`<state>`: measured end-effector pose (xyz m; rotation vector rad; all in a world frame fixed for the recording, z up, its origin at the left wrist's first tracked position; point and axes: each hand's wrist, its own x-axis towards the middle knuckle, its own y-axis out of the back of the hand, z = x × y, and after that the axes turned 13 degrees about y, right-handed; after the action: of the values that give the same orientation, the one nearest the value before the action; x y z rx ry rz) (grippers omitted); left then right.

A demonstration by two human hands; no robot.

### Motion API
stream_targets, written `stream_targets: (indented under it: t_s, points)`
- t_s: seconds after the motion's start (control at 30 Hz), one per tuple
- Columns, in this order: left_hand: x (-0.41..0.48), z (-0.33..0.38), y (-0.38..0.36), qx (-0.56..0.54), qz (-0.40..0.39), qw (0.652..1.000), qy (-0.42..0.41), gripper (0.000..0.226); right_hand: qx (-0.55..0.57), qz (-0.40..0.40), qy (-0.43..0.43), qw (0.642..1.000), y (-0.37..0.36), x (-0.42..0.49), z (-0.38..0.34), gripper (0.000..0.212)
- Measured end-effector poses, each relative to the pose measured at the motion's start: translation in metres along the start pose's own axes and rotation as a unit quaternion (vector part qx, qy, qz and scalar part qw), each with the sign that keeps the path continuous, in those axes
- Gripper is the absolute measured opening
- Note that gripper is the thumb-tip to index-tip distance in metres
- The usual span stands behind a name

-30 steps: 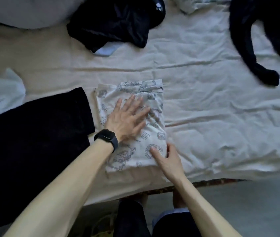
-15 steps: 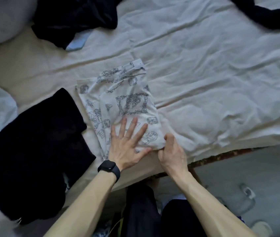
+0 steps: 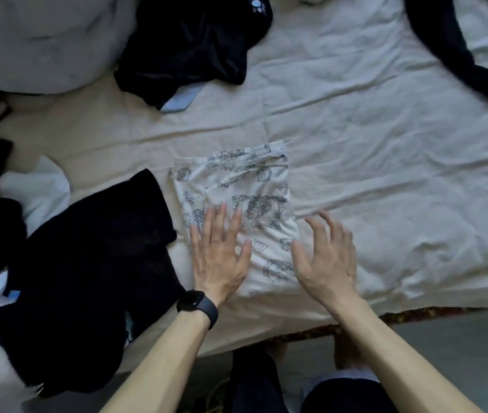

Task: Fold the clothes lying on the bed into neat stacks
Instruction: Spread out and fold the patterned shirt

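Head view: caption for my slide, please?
Left hand presses a folded printed garment on the bed; right hand open nearby.

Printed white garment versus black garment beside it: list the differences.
The printed white garment carries grey drawings; the black garment looks plain. The printed one forms a smaller, tidier rectangle; the black one spreads wider, looser. The left hand rests on the printed one, not the black one. Both lie on the bed sheet.
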<state>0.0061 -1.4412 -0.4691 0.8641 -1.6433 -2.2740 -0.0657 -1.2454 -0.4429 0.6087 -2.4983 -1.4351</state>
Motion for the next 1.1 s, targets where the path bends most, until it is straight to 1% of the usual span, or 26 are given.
stream_targets:
  t_s: [0.07, 0.17, 0.23, 0.3, 0.37, 0.47, 0.5, 0.53, 0.57, 0.63, 0.67, 0.73, 0.77, 0.8, 0.83, 0.87, 0.9, 0.93, 1.0, 1.03, 1.1]
  points:
    - [0.021, 0.002, -0.001, 0.010, 0.004, 1.000, 0.023, 0.073, -0.018, -0.013, 0.054, 0.998, -0.024, 0.047, -0.010, 0.060]
    - [0.046, -0.014, -0.008, 0.076, -0.030, 0.997, 0.010, 0.085, -0.080, -0.117, 0.128, 0.982, -0.068, 0.109, -0.014, 0.071]
    - [0.054, -0.026, -0.015, 0.107, -0.044, 0.993, -0.012, 0.091, -0.111, -0.183, 0.129, 0.968, -0.089, 0.139, -0.007, 0.068]
    - [0.056, -0.031, -0.019, 0.117, -0.032, 0.992, -0.023, 0.093, -0.116, -0.218, 0.121, 0.962, -0.096, 0.151, -0.003, 0.067]
    - [0.056, -0.030, -0.020, 0.101, -0.014, 0.994, -0.031, 0.090, -0.107, -0.194, 0.117, 0.968, -0.090, 0.144, -0.005, 0.067]
    - [0.064, -0.031, -0.007, 0.048, 0.083, 0.994, -0.055, 0.077, -0.069, -0.110, 0.081, 0.988, -0.068, 0.105, -0.013, 0.071]
    - [0.073, -0.033, -0.001, 0.043, 0.101, 0.992, -0.058, 0.073, -0.058, -0.095, 0.065, 0.992, -0.062, 0.086, -0.015, 0.073]
    - [0.084, -0.035, 0.005, 0.049, 0.089, 0.993, -0.052, 0.071, -0.050, -0.091, 0.057, 0.993, -0.057, 0.066, -0.017, 0.075]
    - [0.096, -0.039, 0.010, 0.060, 0.055, 0.996, -0.039, 0.069, -0.048, -0.098, 0.057, 0.992, -0.055, 0.044, -0.018, 0.076]
    - [0.114, -0.044, 0.011, 0.088, -0.024, 0.996, -0.006, 0.068, -0.058, -0.141, 0.058, 0.987, -0.058, 0.003, -0.018, 0.077]
    - [0.119, -0.046, 0.009, 0.091, -0.047, 0.995, 0.002, 0.068, -0.068, -0.169, 0.058, 0.982, -0.061, -0.010, -0.017, 0.076]
    - [0.120, -0.047, 0.007, 0.083, -0.059, 0.995, -0.002, 0.069, -0.066, -0.199, 0.046, 0.977, -0.065, -0.016, -0.014, 0.074]
    - [0.115, -0.046, 0.008, 0.074, -0.051, 0.996, -0.010, 0.069, -0.047, -0.195, 0.037, 0.979, -0.063, -0.015, -0.015, 0.074]
    - [0.106, -0.044, 0.011, 0.053, -0.035, 0.998, -0.014, 0.068, -0.019, -0.171, 0.024, 0.985, -0.060, -0.013, -0.017, 0.073]
    - [0.093, -0.043, 0.015, 0.016, -0.015, 1.000, -0.009, 0.067, 0.013, -0.129, 0.003, 0.992, -0.056, -0.012, -0.019, 0.071]
    - [0.074, -0.042, 0.019, -0.031, 0.009, 0.999, 0.007, 0.066, 0.040, -0.087, -0.036, 0.995, -0.049, -0.013, -0.022, 0.070]
    - [0.051, -0.041, 0.021, -0.081, 0.033, 0.996, 0.032, 0.065, 0.072, -0.059, -0.094, 0.991, -0.040, -0.017, -0.024, 0.068]
    - [0.026, -0.040, 0.021, -0.130, 0.047, 0.988, 0.070, 0.064, 0.110, -0.049, -0.162, 0.979, -0.030, -0.023, -0.027, 0.065]
    - [-0.025, -0.035, 0.021, -0.210, 0.031, 0.958, 0.191, 0.066, 0.201, -0.069, -0.291, 0.933, -0.016, -0.037, -0.025, 0.056]
    - [-0.046, -0.033, 0.020, -0.230, 0.006, 0.936, 0.265, 0.068, 0.245, -0.093, -0.329, 0.907, -0.011, -0.043, -0.022, 0.052]
    - [-0.073, -0.029, 0.021, -0.230, -0.055, 0.889, 0.392, 0.071, 0.303, -0.140, -0.346, 0.877, -0.007, -0.049, -0.014, 0.056]
